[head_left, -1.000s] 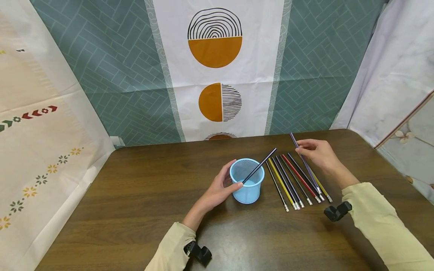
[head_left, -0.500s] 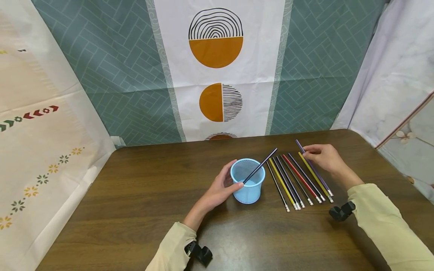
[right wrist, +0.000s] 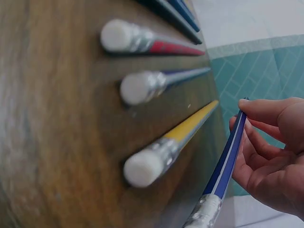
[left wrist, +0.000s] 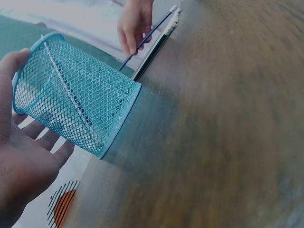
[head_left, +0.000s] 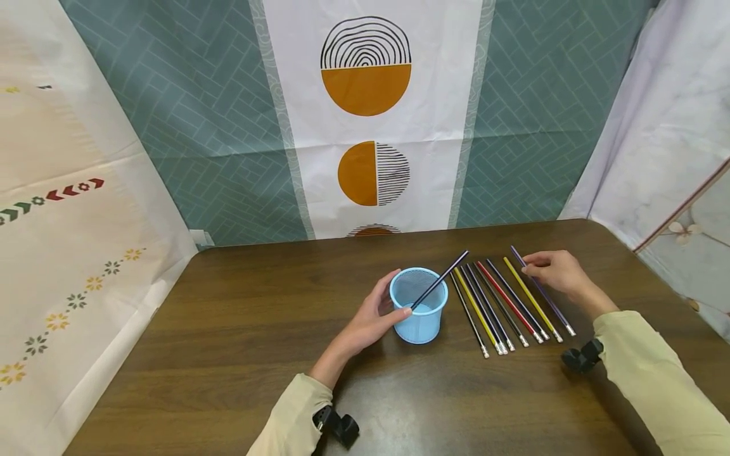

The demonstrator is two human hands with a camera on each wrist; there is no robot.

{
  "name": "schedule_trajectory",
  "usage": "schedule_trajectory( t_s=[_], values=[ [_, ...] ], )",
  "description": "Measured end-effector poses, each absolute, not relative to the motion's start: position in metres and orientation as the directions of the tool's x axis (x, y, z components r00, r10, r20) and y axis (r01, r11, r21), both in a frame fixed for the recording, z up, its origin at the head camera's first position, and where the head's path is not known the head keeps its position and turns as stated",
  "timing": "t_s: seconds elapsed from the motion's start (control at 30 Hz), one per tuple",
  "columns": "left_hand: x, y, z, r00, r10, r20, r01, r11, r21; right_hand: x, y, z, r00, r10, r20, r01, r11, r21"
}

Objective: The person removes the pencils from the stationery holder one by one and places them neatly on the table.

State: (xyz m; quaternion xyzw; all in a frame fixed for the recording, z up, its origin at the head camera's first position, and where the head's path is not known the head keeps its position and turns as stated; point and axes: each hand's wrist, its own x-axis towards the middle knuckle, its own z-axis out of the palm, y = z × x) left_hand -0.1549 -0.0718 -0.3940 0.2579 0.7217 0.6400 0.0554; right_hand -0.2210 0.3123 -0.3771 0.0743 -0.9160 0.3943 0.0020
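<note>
My left hand (head_left: pixel 371 320) holds a light blue mesh pencil cup (head_left: pixel 417 328) by its left side, thumb at the front rim and fingers behind. One dark pencil (head_left: pixel 443 277) leans inside the cup, its upper end sticking out past the right rim. Over at the right, my right hand (head_left: pixel 561 275) pinches a purple-blue pencil (right wrist: pixel 228 161) near its far end, between thumb and fingers. That pencil lies at the right end of a row, beside a yellow pencil (head_left: pixel 533 299). White erasers on the row's pencils point toward me.
Left of the yellow pencil, the row includes a red pencil (head_left: pixel 504 296), another yellow pencil (head_left: pixel 476 310) and several dark ones. They lie on a brown wooden table (head_left: pixel 239 342). A patterned cloth (head_left: pixel 228 126) hangs behind the table's far edge.
My right hand has moved the purple-blue pencil rightward and toward me, from over the row to the right of the yellow one. My left hand and the cup stay in place.
</note>
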Motion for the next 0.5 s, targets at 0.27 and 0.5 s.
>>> schedule_trajectory(
  t_s=[0.27, 0.5],
  values=[
    [-0.155, -0.070, -0.394, -0.861, 0.443, 0.249, 0.299, 0.046, 0.953, -0.223, 0.323, -0.389, -0.990, -0.138, 0.024, -0.112, 0.678, -0.726],
    [-0.155, -0.071, -0.393, -0.862, 0.440, 0.250, 0.301, 0.048, 0.952, -0.225, 0.326, -0.392, -0.990, -0.141, 0.007, -0.101, 0.676, -0.730]
  ],
)
